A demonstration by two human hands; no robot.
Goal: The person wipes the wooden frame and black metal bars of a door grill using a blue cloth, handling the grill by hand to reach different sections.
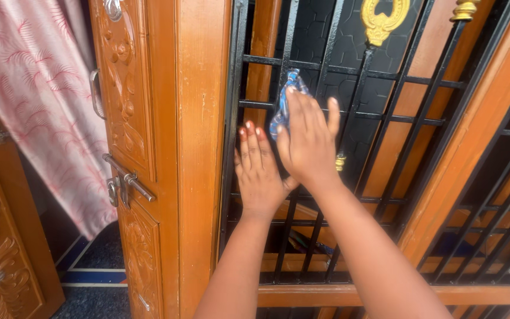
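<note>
I see both forearms reaching up from the bottom of the view toward a black metal grille (379,118). My left hand (259,171) lies flat and fully open, fingers together, palm against the bars; it holds nothing and appears placed there to brace. Just right of it and slightly higher, my right hand (308,139) is also spread nearly flat, but it presses a blue-and-white cloth (284,97) against an upright bar. The cloth shows only past the fingertips and along the hand's left edge; the open palm pins it rather than gripping it, which suits rubbing along the bar. Left of both hands stands an orange-brown carved wooden door (131,118) with a metal latch (126,180). Further left hangs a pink patterned curtain (36,88). Above the hands, a gold ornament (385,20) tops the grille.
</note>
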